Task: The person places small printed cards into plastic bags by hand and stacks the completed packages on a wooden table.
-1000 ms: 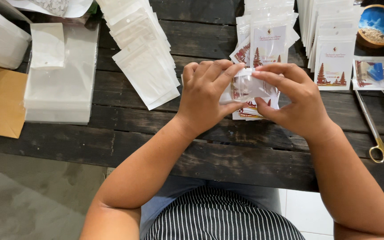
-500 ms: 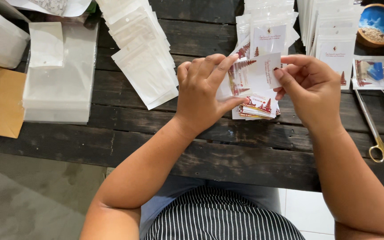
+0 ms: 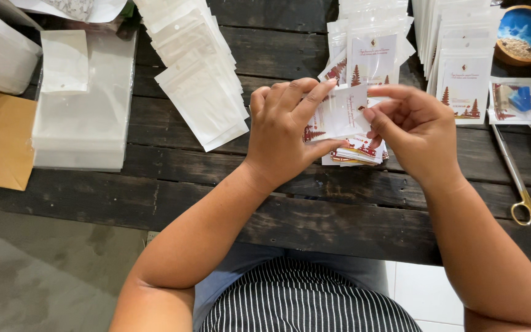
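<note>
Both hands pinch one small printed card (image 3: 343, 112) in a clear sleeve, lifted just above the dark wooden counter (image 3: 314, 209). The left hand (image 3: 284, 132) grips its left edge, thumb beneath; the right hand (image 3: 413, 126) nips the right edge, probably to steady it. Its long axis seems to run away from the person, slightly tilted. A stack of printed cards (image 3: 354, 150) lies below, empty sleeves (image 3: 201, 86) left, scissors (image 3: 520, 178) right.

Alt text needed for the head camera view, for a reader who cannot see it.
Seen from above, a person's left hand and right hand hold a small printed card in a clear sleeve over a dark wooden table. Around them lie rows of empty clear sleeves, stacks of printed cards, gold-handled scissors and a blue bowl.
</note>
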